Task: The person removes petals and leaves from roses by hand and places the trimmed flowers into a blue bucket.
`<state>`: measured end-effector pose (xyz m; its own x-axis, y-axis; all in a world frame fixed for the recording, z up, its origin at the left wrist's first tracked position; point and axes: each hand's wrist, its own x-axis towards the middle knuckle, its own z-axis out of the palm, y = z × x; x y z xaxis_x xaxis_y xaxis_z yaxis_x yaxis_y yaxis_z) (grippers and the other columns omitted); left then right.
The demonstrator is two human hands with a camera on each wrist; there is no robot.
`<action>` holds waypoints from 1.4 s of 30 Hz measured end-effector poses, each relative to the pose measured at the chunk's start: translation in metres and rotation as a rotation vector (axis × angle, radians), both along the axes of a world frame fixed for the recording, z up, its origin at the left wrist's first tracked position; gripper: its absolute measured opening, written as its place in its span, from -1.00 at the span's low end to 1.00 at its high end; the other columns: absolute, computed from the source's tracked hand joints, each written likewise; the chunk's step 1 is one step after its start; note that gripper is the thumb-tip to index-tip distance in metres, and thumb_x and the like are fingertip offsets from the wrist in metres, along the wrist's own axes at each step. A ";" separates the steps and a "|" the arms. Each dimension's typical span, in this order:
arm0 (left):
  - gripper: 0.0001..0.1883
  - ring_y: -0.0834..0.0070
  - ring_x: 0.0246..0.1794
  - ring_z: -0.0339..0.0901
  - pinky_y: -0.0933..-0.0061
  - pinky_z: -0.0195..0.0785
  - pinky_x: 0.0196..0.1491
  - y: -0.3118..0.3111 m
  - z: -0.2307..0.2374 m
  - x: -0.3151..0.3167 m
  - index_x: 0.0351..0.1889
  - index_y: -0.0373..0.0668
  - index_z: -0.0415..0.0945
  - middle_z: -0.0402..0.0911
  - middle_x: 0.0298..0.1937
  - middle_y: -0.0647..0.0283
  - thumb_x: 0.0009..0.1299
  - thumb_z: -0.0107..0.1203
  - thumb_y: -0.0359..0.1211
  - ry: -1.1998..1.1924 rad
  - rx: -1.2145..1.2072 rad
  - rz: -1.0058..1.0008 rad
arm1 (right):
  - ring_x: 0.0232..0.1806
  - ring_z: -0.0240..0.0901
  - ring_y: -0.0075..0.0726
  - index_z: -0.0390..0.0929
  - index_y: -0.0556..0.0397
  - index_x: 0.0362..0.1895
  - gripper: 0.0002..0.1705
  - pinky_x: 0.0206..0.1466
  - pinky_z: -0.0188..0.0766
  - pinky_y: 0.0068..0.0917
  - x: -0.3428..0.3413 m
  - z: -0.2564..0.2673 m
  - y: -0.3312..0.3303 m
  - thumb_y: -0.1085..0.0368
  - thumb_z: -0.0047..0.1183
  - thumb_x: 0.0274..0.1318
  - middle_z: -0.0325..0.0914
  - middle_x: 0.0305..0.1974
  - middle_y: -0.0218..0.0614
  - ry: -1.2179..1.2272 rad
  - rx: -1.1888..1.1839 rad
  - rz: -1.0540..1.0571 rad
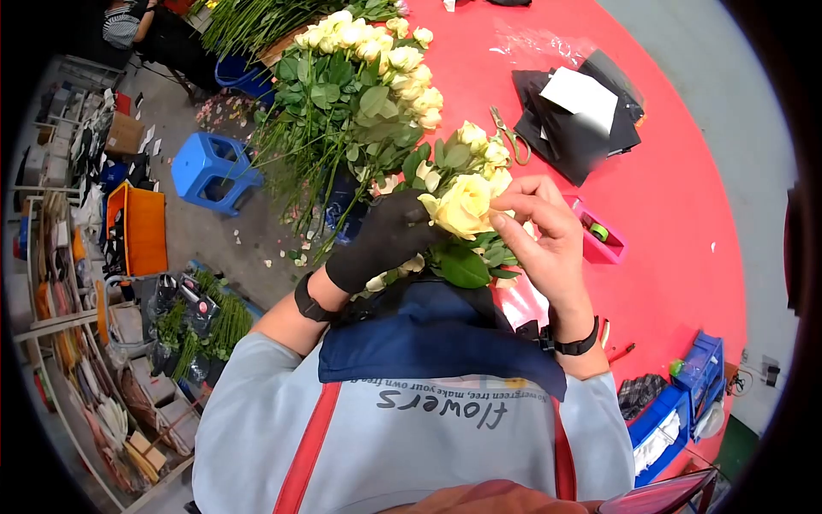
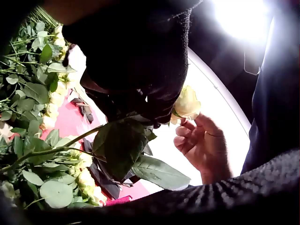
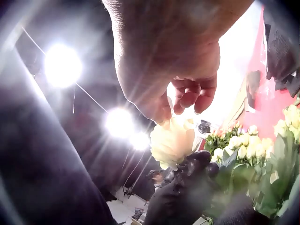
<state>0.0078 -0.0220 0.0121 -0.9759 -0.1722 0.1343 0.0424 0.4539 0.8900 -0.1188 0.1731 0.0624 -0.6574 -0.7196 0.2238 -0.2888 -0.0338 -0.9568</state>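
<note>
A pale yellow rose is held upright in front of the chest by my left hand, which wears a black glove and grips it just beneath the bloom. Its leafy stem runs out past the glove in the left wrist view. My bare right hand has thumb and curled fingers at the bloom's right side, pinching the outer petals. In the right wrist view the thumb meets the edge of the rose, close above the gloved fingers. Green leaves hang below the bloom.
On the red table, a large bunch of yellow roses lies ahead. Beyond the right hand are scissors, black wrapping sheets and a pink tape dispenser. A blue stool stands on the floor at left.
</note>
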 end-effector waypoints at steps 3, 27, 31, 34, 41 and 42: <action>-0.72 0.19 -0.27 0.54 0.27 0.36 -0.20 0.002 0.000 -0.002 -0.18 -0.24 0.62 0.58 -0.32 0.10 0.19 0.31 -0.30 0.036 0.084 -0.055 | -0.12 0.43 -0.39 0.65 0.18 -0.18 -0.77 -0.12 0.38 -0.51 -0.002 -0.001 -0.001 0.47 0.22 -0.01 0.49 -0.13 -0.24 0.021 0.014 0.022; -0.77 0.61 -0.30 0.54 0.50 0.41 -0.20 -0.006 -0.008 0.011 -0.11 -0.30 0.60 0.66 -0.29 0.28 0.30 0.11 -0.42 -0.149 0.360 -0.004 | -0.12 0.48 -0.35 0.69 0.19 -0.27 -0.83 -0.06 0.39 -0.46 0.002 0.000 -0.006 0.45 0.30 -0.03 0.58 -0.17 -0.24 -0.072 0.119 0.007; -0.75 0.62 -0.25 0.55 0.51 0.42 -0.13 -0.006 -0.014 0.011 -0.09 -0.31 0.61 0.69 -0.24 0.28 0.30 0.12 -0.44 -0.042 0.393 -0.032 | -0.11 0.48 -0.35 0.69 0.18 -0.26 -0.82 -0.06 0.39 -0.46 0.004 0.004 -0.005 0.44 0.30 -0.02 0.58 -0.17 -0.24 -0.086 0.095 0.023; -0.74 0.60 -0.35 0.54 0.48 0.42 -0.25 -0.005 -0.009 0.010 -0.06 -0.27 0.59 0.64 -0.31 0.31 0.34 0.14 -0.36 -0.013 0.240 -0.017 | -0.12 0.48 -0.28 0.69 0.17 -0.26 -0.81 -0.06 0.39 -0.41 0.007 0.006 -0.004 0.44 0.30 -0.05 0.58 -0.16 -0.23 0.001 0.106 0.018; -0.75 0.60 -0.30 0.58 0.51 0.43 -0.20 0.000 -0.003 0.011 -0.10 -0.28 0.62 0.69 -0.28 0.27 0.29 0.19 -0.40 -0.077 0.430 0.120 | -0.13 0.45 -0.09 0.64 0.09 -0.31 -0.76 -0.07 0.37 -0.27 0.021 0.009 -0.006 0.49 0.28 -0.19 0.58 -0.11 -0.23 0.488 0.124 -0.052; -0.75 0.58 -0.24 0.59 0.50 0.44 -0.14 -0.002 -0.005 0.012 -0.09 -0.30 0.61 0.70 -0.22 0.26 0.29 0.20 -0.43 -0.098 0.435 0.118 | -0.11 0.46 -0.11 0.65 0.11 -0.29 -0.75 -0.06 0.38 -0.30 0.023 0.010 -0.006 0.52 0.27 -0.20 0.57 -0.10 -0.22 0.509 0.143 -0.058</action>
